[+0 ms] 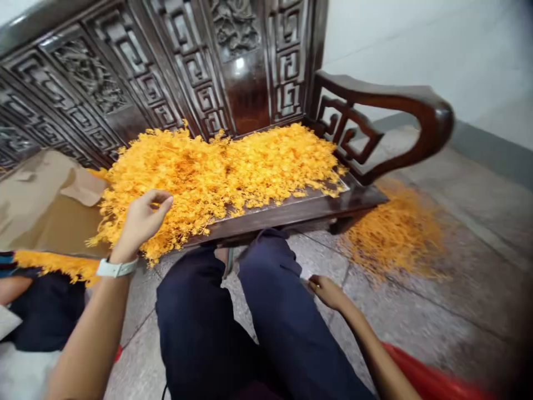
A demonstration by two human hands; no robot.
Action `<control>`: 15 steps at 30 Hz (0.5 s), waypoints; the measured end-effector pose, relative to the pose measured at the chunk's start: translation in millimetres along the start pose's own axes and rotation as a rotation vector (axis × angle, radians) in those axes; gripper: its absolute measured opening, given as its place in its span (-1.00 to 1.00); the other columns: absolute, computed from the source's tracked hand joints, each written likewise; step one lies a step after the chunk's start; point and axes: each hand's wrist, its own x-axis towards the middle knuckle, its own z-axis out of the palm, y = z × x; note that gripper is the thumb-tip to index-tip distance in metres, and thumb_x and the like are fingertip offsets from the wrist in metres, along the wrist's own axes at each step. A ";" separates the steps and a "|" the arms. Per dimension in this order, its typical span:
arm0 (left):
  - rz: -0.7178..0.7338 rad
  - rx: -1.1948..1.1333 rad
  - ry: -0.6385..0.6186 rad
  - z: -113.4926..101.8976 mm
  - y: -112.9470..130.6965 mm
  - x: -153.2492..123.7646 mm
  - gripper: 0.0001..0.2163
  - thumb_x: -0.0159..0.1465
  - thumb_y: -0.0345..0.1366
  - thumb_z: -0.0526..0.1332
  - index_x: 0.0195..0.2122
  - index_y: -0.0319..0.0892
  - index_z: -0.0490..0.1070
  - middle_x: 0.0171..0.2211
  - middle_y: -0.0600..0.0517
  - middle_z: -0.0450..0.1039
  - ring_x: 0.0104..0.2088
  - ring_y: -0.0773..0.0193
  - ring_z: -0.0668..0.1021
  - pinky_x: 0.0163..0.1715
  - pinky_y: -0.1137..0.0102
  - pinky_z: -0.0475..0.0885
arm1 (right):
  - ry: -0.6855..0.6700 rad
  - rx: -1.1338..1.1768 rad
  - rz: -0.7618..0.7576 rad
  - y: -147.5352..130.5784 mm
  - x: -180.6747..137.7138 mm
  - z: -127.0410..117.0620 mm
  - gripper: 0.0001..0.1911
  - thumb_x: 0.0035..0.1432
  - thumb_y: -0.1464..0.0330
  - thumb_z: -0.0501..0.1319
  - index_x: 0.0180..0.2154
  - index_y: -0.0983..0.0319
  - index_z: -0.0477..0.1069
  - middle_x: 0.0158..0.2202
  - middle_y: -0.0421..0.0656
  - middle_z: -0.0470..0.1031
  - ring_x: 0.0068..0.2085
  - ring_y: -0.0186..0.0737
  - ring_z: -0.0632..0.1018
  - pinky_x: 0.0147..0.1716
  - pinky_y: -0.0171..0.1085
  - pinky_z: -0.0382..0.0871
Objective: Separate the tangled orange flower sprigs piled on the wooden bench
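A large heap of small orange artificial-looking flowers covers the seat of a dark carved wooden bench. Over the heap's front left part, my left hand has its thumb and forefinger bent together in a loop. Orange blossoms lie right behind those fingertips, so I cannot make out whether anything is pinched there. Beside my right knee, below the bench edge, my right hand is closed with its fingers curled. A small whitish patch shows by its fingertips, too blurred to name.
Brown cardboard lies at the left on the bench. More orange pieces are heaped on the tiled floor past the curved armrest. A red plastic-looking thing is low on the right. Another person's arm shows at the left edge.
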 end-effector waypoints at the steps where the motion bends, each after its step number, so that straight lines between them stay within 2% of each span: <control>1: 0.016 0.018 0.023 -0.4 -6.6 4.9 -0.89 0.21 -0.22 0.41 -0.29 -0.13 0.62 -0.30 -0.03 0.61 -0.31 0.15 0.56 -0.32 0.39 0.41 | -0.046 -0.014 -0.022 -1.7 12.3 -0.5 -0.67 0.25 0.30 0.30 -0.55 0.25 0.46 -0.56 -0.12 0.49 -0.50 -0.17 0.52 -0.45 -0.22 0.32; 3: 0.062 0.058 0.064 -1.1 -17.4 20.2 -0.92 0.21 -0.26 0.40 -0.29 -0.12 0.62 -0.28 -0.04 0.61 -0.27 0.13 0.56 -0.27 0.38 0.41 | -0.085 -0.025 -0.092 -16.2 34.0 -4.4 -0.62 0.30 0.23 0.21 -0.55 0.21 0.42 -0.56 -0.11 0.48 -0.47 -0.14 0.50 -0.40 -0.19 0.27; 5: 0.124 0.105 0.104 1.4 -24.4 46.4 -0.91 0.24 -0.27 0.37 -0.27 -0.14 0.62 -0.26 -0.04 0.61 -0.24 0.13 0.57 -0.20 0.36 0.41 | -0.027 0.009 -0.185 -46.8 52.0 -8.4 -0.60 0.37 0.15 0.12 -0.47 0.19 0.43 -0.48 -0.11 0.50 -0.39 -0.13 0.50 -0.31 -0.19 0.28; 8: 0.202 0.203 0.125 12.5 -26.0 105.8 -0.83 0.31 -0.23 0.31 -0.23 -0.22 0.61 -0.24 -0.05 0.62 -0.22 0.14 0.58 -0.12 0.34 0.42 | 0.105 0.182 -0.276 -114.0 70.7 -8.7 -0.60 0.43 0.14 0.08 -0.39 0.20 0.44 -0.39 -0.12 0.51 -0.31 -0.16 0.49 -0.25 -0.21 0.30; 11: 0.223 0.317 0.119 27.1 -18.1 176.9 -0.68 0.38 -0.17 0.23 -0.16 -0.39 0.59 -0.19 -0.07 0.63 -0.16 0.14 0.60 -0.01 0.28 0.42 | 0.126 0.349 -0.364 -184.1 74.0 -2.7 -0.64 0.45 0.20 0.10 -0.39 0.20 0.42 -0.36 -0.13 0.51 -0.29 -0.20 0.50 -0.20 -0.23 0.34; 13: 0.171 0.346 0.120 37.2 -12.7 222.2 -0.59 0.40 -0.13 0.20 -0.14 -0.50 0.56 -0.14 -0.10 0.64 -0.09 0.13 0.61 0.08 0.24 0.39 | 0.043 0.381 -0.469 -221.0 65.5 2.2 -0.69 0.43 0.26 0.14 -0.39 0.20 0.42 -0.37 -0.16 0.50 -0.29 -0.23 0.50 -0.21 -0.25 0.36; 15: 0.093 0.355 0.078 48.1 -11.2 260.9 -0.55 0.39 -0.11 0.20 -0.24 -0.57 0.50 -0.11 -0.18 0.63 0.02 0.05 0.61 0.14 0.21 0.35 | -0.084 0.344 -0.575 -245.1 49.8 8.0 -0.76 0.41 0.33 0.15 -0.34 0.20 0.45 -0.36 -0.18 0.52 -0.29 -0.26 0.51 -0.24 -0.26 0.37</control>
